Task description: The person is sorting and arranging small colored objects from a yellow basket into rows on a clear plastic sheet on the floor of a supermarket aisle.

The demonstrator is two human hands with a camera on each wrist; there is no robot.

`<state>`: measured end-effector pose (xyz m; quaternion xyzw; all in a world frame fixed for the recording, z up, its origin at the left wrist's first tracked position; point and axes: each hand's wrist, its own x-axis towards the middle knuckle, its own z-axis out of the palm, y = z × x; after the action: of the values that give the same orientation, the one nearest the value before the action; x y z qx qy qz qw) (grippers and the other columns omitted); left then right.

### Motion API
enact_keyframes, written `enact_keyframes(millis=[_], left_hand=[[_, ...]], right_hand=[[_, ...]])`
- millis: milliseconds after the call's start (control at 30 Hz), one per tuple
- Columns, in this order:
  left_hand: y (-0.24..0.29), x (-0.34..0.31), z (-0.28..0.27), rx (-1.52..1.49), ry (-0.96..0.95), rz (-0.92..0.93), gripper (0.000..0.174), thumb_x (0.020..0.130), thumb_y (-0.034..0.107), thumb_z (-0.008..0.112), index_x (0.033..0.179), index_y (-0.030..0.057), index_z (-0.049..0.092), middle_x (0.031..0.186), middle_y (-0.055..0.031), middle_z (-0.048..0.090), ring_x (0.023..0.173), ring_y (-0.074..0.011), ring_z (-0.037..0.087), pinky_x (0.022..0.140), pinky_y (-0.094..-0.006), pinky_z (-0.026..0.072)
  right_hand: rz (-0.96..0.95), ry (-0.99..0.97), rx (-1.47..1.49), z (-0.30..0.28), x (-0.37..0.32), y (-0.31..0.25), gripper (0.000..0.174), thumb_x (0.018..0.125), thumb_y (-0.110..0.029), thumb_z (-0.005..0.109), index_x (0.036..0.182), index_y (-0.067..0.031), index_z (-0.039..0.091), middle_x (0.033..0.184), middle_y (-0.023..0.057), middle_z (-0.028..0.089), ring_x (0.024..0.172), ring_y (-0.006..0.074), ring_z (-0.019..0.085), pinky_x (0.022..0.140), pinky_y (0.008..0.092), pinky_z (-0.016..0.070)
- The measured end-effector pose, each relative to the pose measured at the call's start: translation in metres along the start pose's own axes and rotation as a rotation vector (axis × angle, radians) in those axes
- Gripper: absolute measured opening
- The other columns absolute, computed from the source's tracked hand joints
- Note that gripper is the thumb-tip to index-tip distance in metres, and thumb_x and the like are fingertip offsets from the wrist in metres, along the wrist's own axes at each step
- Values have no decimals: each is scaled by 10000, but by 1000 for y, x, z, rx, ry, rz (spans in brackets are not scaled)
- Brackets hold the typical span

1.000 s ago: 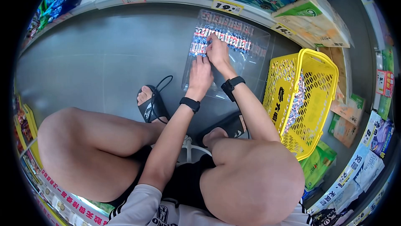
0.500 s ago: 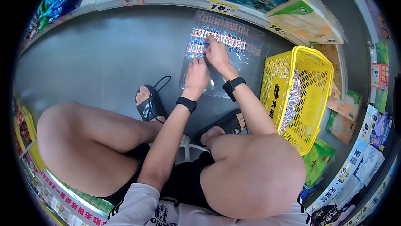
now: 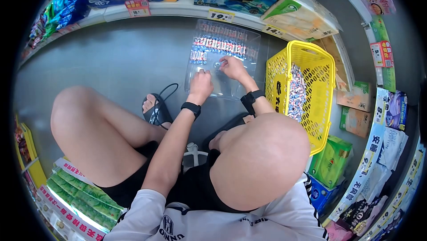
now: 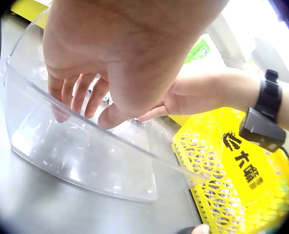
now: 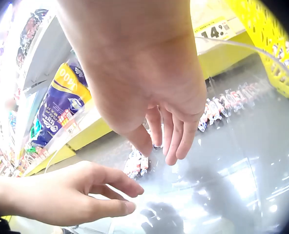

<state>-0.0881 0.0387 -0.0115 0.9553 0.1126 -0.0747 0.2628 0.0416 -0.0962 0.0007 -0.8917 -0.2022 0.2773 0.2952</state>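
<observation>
Wrapped candies lie in a row across the far part of a clear plastic box on the floor. A shorter row of candies sits in front of it at the left. My right hand is over the box, its fingertips pinching a wrapped candy just right of the short row. My left hand hovers over the near left part of the box, thumb and fingers apart, below the short row. In the right wrist view the left hand shows nothing between its fingertips.
A yellow shopping basket with many loose wrapped candies stands right of the box. Behind the box runs a shelf edge with price tags and tissue packs. My knees and sandals are on the near side.
My right hand has drawn back from the end of the short row toward me and to the right. The left hand has shifted slightly back from the row. The head view has tilted.
</observation>
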Motion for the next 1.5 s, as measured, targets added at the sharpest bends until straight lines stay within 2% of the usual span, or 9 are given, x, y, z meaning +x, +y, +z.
enact_keyframes(millis=[67, 133, 167, 233, 267, 333, 533, 833, 1500], left_hand=[[-2, -3, 8, 7, 3, 12, 284, 837, 41, 639, 1101, -63, 628, 1186, -268, 619, 1122, -446, 636, 923, -523, 560], [0, 2, 6, 50, 19, 44, 407, 825, 27, 641, 1219, -67, 597, 1350, -269, 550, 1259, -441, 571, 976, -496, 556], [0, 6, 5, 50, 17, 44, 407, 825, 27, 641, 1219, -67, 597, 1350, -269, 550, 1259, -441, 571, 976, -496, 556], [-4, 15, 12, 129, 170, 133, 540, 829, 8, 676, 1339, -78, 522, 1505, -268, 438, 1418, -427, 445, 1014, -443, 563], [-8, 19, 15, 131, 168, 131, 540, 829, 8, 676, 1339, -78, 522, 1505, -268, 438, 1418, -427, 445, 1014, -443, 563], [-10, 24, 12, 195, 79, 112, 672, 835, 15, 644, 1474, -68, 451, 1574, -294, 382, 1461, -444, 412, 1080, -455, 527], [-14, 32, 15, 237, 25, 15, 688, 840, 15, 638, 1491, -72, 433, 1616, -280, 346, 1485, -428, 392, 1129, -447, 485], [-21, 32, 16, 280, -4, 38, 710, 846, 31, 632, 1507, -93, 405, 1622, -271, 360, 1506, -395, 380, 1162, -457, 446], [-21, 33, 18, 323, -4, 66, 730, 856, 61, 630, 1532, -85, 395, 1618, -292, 356, 1484, -417, 406, 1140, -438, 472]], right_hand=[[37, -10, 58, 12, 0, 8, 395, 816, -82, 757, 1208, -38, 732, 1037, 168, 772, 1007, 336, 739, 908, 405, 576], [-3, -28, 20, 20, 10, 14, 422, 849, -105, 728, 1260, -14, 704, 1160, 152, 757, 1025, 263, 748, 902, 377, 578], [-2, -29, 21, 23, 16, 16, 422, 849, -105, 728, 1260, -14, 704, 1160, 152, 757, 1025, 263, 748, 902, 377, 578], [-61, -17, 56, 31, 30, 21, 460, 851, -101, 725, 1299, -5, 685, 1189, 150, 748, 1032, 256, 745, 914, 362, 577], [-62, -20, 59, 35, 37, 23, 460, 851, -101, 725, 1299, -5, 685, 1189, 150, 748, 1032, 256, 745, 914, 362, 577], [-25, -24, 154, 41, 47, 23, 465, 865, -60, 688, 1323, 16, 667, 1199, 141, 744, 1048, 235, 736, 926, 345, 572], [82, -102, 386, 61, 64, 14, 433, 892, -3, 628, 1321, 56, 654, 1192, 138, 741, 1058, 214, 719, 928, 313, 566], [104, -19, 259, 59, 62, -3, 364, 880, -42, 667, 1227, 54, 716, 1067, 140, 779, 985, 192, 740, 883, 304, 575], [107, 25, 171, 59, 60, -11, 390, 844, -52, 629, 1211, 20, 739, 1043, 166, 787, 985, 254, 763, 894, 345, 585]])
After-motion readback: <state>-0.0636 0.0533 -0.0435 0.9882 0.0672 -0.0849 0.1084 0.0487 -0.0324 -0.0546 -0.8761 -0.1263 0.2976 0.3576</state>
